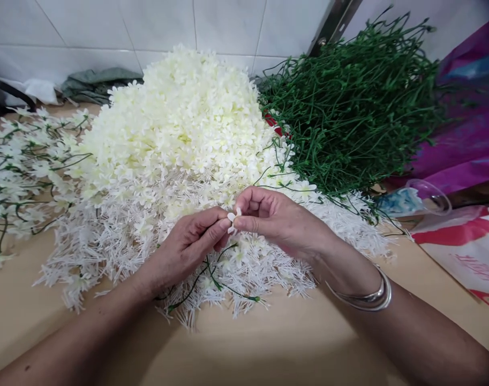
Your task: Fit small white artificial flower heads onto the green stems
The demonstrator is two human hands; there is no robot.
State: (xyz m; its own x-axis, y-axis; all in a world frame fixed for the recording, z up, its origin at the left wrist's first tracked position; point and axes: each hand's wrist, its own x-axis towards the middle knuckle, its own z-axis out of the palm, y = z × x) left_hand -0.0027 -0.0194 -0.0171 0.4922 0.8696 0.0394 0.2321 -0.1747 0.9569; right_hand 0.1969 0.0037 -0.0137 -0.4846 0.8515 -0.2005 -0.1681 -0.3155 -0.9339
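A small white artificial flower [234, 219] is pinched between the fingertips of both hands, above the front of the flower heap. My left hand [192, 241] is closed, its thumb and forefinger at the flower's left side. From the right, my right hand [274, 217] closes on the same flower with thumb and fingers. Just beneath the hands lies a branched green plastic stem [214, 279]; whether my left hand touches it is hidden. Around and behind them spreads a large heap of white and cream flowers [188, 118], with many thin white filament pieces [111, 236] at its front.
Green plastic stems [356, 107] are piled at the back right. Flowers on stems [39, 155] lie at the left. A clear plastic cup [429, 197] and a red-and-white bag [465, 246] rest on the right of the table [244, 348]. A tiled wall [159, 24] stands behind.
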